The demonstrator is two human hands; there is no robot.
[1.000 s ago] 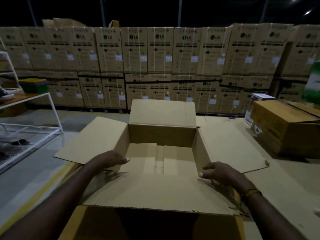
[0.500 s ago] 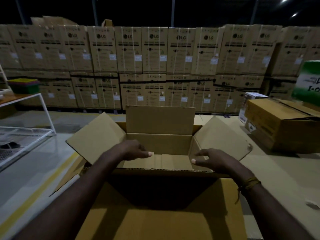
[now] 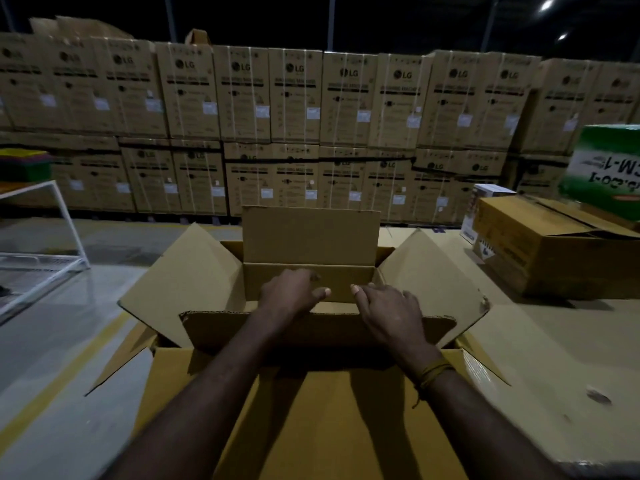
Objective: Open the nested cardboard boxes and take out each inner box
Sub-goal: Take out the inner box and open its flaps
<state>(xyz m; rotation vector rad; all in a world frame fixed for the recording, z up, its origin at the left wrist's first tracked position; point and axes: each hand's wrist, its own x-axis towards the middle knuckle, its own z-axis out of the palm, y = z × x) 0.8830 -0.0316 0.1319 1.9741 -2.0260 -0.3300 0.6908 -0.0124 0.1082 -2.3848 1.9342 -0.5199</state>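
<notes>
The inner box, flaps spread, sits partly inside the outer box, so lifting it out remains, while the left hand and right hand reach into it, fingers relaxed, gripping nothing.

The inner box is plain brown cardboard, open at the top, and sits upright inside the outer box. Its 4 flaps are spread: the far one stands nearly vertical, the left and right ones splay outward at a slant, and the near one leans toward the viewer with a ragged top edge. The outer box (also plain brown) is open too, its near flap lying flat in the foreground and its side flaps folded out.
</notes>
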